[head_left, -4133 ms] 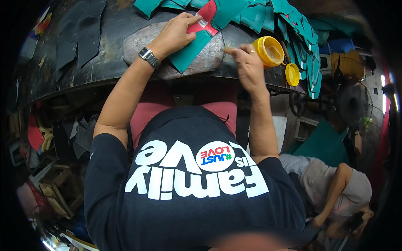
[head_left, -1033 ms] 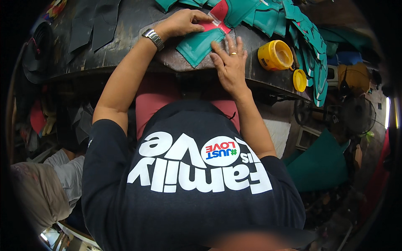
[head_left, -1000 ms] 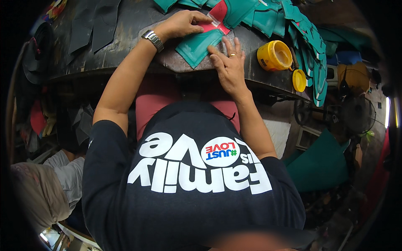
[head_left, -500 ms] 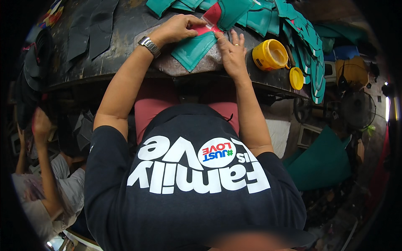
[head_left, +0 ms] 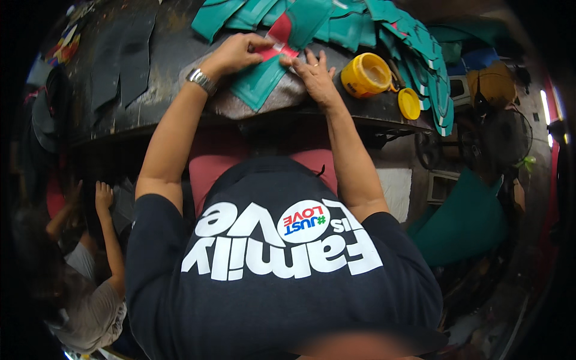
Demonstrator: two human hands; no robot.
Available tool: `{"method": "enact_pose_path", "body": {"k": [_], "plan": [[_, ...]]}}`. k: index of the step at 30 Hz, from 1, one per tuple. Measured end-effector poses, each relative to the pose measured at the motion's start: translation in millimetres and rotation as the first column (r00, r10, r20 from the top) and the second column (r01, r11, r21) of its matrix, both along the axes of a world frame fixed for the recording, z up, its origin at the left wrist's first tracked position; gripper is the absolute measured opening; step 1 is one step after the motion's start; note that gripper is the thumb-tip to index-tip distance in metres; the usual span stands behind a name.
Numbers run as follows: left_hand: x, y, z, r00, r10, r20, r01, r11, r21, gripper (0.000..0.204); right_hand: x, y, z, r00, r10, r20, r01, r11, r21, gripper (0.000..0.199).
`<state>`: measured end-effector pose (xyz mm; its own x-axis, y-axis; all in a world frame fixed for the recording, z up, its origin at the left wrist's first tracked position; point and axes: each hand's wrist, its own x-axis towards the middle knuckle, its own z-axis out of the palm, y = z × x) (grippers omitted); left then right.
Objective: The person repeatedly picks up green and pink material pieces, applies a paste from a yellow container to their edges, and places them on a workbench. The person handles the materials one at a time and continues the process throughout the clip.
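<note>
Teal fabric piece, a long flat cut shape with a darker edge, lies slantwise on a pale grey pad at the near edge of the dark worktable, and a red piece with a pale strip across it lies touching its upper end. The left hand, a metal watch on its wrist, rests curled at the joint of the two pieces, its fingertips pinched on the red piece's edge. The right hand lies flat beside it, fingers spread and pressed down on the teal piece's upper right end, holding nothing inside the palm. Behind the hands a heap of teal cut pieces fans across the table's far side and curves down its right rim, some bearing small white tags. Just right of the right hand stands an open yellow tub, round and squat, with its round yellow lid lying apart from it nearer the table's edge. Dark grey cut pieces lie flat on the table's left part. At lower left another person's raised hand shows beside the bench.
</note>
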<state>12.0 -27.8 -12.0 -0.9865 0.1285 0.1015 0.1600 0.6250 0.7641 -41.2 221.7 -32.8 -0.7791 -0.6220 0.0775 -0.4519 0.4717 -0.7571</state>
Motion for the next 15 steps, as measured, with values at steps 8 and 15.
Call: {"method": "enact_pose_path", "body": {"k": [8, 15], "plan": [[24.0, 4.5, 18.1, 0.988, 0.132, -0.076, -0.118, 0.980, 0.159, 0.046, 15.1, 37.7, 11.2, 0.788, 0.386, 0.479, 0.267, 0.487, -0.832, 0.071], [9.5, 5.1, 71.9, 0.967, 0.207, -0.147, -0.093, 0.827, 0.554, 0.046, 40.7, 37.7, -12.8, 0.979, -0.194, 0.066, 0.172, 0.602, -0.780, 0.033]]}}
